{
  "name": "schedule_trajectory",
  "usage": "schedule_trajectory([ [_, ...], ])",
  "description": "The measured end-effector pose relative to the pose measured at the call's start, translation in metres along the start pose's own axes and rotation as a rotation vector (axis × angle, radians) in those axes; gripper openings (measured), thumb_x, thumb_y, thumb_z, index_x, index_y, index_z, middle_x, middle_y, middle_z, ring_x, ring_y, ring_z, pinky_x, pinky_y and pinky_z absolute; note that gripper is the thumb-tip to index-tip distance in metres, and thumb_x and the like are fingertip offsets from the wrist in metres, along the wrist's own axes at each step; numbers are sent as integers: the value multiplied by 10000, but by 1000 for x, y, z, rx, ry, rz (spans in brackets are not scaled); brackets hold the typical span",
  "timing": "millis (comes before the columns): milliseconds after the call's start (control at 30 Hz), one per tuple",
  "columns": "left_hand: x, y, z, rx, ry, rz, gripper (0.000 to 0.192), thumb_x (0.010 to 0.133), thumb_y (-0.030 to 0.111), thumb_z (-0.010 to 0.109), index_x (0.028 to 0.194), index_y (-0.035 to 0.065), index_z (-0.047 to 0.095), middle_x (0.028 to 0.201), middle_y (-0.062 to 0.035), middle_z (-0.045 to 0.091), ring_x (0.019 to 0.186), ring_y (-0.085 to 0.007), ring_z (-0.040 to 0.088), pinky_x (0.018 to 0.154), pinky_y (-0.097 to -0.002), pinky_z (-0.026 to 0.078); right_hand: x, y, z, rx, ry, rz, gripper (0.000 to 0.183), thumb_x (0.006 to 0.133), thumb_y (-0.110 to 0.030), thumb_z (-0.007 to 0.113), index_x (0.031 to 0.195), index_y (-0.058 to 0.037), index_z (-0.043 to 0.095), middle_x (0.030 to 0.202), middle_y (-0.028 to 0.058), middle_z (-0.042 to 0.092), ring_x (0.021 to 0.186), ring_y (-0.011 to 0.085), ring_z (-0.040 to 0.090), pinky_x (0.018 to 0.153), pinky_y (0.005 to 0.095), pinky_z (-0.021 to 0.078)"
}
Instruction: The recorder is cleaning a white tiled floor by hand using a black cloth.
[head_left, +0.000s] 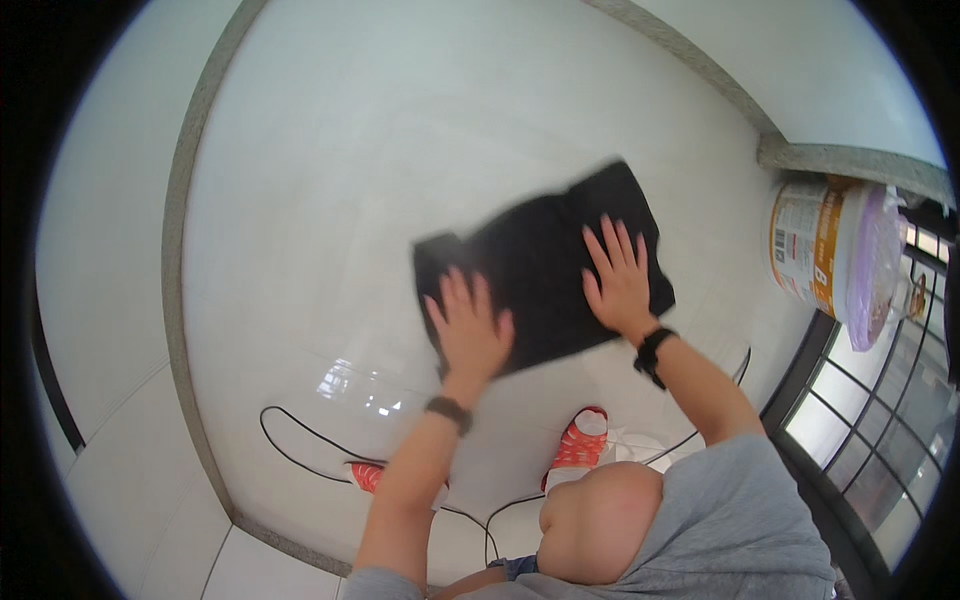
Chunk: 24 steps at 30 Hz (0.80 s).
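Note:
A piece of black folded fabric (541, 262) lies on the pale, glossy tiled floor (360, 187) in front of me. My left hand (471, 334) rests on its near left part, palm down with the fingers spread. On the right part of the fabric, my right hand (621, 285) is also laid flat, its fingers pointing away from me. Neither hand is curled around the fabric. The left hand and the fabric's far edge look slightly blurred. Each wrist wears a dark band.
A thin black cable (300, 414) loops around my feet, which are in red sandals (579, 444). Grey stone edging (178, 225) borders the floor. At right stand a white and orange plastic bucket (806, 240) bearing writing and a dark-framed grid (874, 397).

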<state>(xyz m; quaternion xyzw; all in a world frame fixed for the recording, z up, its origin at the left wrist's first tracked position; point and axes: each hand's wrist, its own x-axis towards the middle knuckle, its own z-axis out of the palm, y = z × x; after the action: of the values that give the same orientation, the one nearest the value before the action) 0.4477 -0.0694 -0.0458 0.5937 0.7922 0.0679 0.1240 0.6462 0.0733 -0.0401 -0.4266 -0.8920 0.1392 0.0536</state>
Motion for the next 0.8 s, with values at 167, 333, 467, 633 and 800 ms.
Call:
schedule_trajectory([
  [167,-82,59,40,-104,-80,203,700,814,406,583,1390,45,418,1482,-255,294,1356,-407,297,1080,-628,184,-172,32,7,-33,-124,66,628,800,-286,555,1392,-115,434,1492,196,314,1360,403,301,1087,624,164],
  [333,-54,48,32,-146,-169,362,704,782,436,617,1384,113,448,1495,-199,306,1351,-354,330,1046,-634,233,-178,17,16,-2,-39,352,650,818,-279,548,1425,-108,387,1501,199,296,1381,391,272,1094,616,152],
  [467,39,62,16,-140,-59,398,723,786,429,619,1413,133,418,1510,-174,294,1352,-342,337,1059,-608,236,-109,36,9,-79,126,624,667,855,-284,529,1464,-114,316,1520,185,265,1390,386,256,1100,604,154],
  [633,147,85,11,-94,105,287,719,865,437,562,1471,137,319,1531,-174,248,1391,-342,276,1091,-587,194,18,111,-2,-130,282,578,641,886,-339,504,1473,-174,308,1520,158,279,1397,349,258,1112,571,182],
  [800,212,110,20,-187,59,291,781,867,531,547,1494,163,262,1553,-167,195,1423,-343,208,1107,-593,146,99,204,-21,-188,328,464,593,904,-386,464,1460,-225,335,1517,128,298,1391,324,279,1120,554,187],
])
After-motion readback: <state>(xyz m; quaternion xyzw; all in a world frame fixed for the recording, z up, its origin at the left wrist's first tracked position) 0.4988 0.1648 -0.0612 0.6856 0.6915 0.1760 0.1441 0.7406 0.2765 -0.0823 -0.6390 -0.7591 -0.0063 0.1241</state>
